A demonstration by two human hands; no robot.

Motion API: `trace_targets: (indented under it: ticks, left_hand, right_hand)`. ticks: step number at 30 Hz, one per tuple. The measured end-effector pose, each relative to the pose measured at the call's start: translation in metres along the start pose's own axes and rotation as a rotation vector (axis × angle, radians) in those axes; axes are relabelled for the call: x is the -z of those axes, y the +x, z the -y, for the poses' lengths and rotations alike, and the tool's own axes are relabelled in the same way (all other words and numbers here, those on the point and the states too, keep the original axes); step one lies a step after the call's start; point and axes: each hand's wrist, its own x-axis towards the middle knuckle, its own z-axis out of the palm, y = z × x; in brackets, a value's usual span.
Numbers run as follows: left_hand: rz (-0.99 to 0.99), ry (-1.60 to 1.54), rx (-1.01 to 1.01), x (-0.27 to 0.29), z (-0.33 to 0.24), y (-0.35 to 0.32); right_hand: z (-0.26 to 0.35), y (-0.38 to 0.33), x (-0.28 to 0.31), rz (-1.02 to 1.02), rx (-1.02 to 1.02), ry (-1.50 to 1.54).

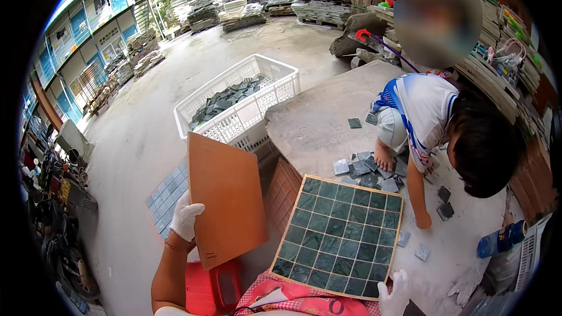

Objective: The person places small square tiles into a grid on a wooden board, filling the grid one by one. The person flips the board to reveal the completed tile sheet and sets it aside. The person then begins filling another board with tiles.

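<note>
Left hand [185, 216], white-gloved, forearm raised from the lower edge: fingers clasp the left edge of a flat orange-brown square board [227, 199], held upright and tilted beside the grey stone counter [316, 120]. Right hand [395, 295], white-gloved: rests at the near corner of a square frame of dark green tiles [339, 235] on the counter; grip cannot be told.

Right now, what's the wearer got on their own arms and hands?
Both hands wear plain white gloves: the left hand and the right hand. The left forearm is bare, with no sleeve in view, and a thin bracelet sits at the wrist just below the glove cuff. Only the glove of the right shows.
</note>
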Motion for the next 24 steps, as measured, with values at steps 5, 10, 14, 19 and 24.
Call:
trace_targets:
  ticks: [5, 10, 14, 19, 24]
  left_hand:
    - [-0.111, 0.051, -0.190, -0.005, -0.086, -0.072]
    - [0.043, -0.325, -0.067, -0.007, -0.069, -0.090]
    - [0.094, -0.446, 0.129, 0.009, 0.016, -0.091]
    - [0.031, 0.319, 0.206, -0.015, 0.116, -0.029]
    - [0.141, 0.583, 0.185, -0.056, 0.176, 0.004]
  right_hand:
    - [0.033, 0.019, 0.006, 0.027, -0.025, 0.490]
    - [0.071, 0.041, -0.039, 0.351, -0.098, 1.345]
    - [0.098, 0.048, -0.040, 0.588, -0.056, 1.251]
    - [0.041, 0.008, -0.036, 0.252, -0.208, 0.581]
    - [0.009, -0.003, -0.029, 0.193, -0.173, 0.207]
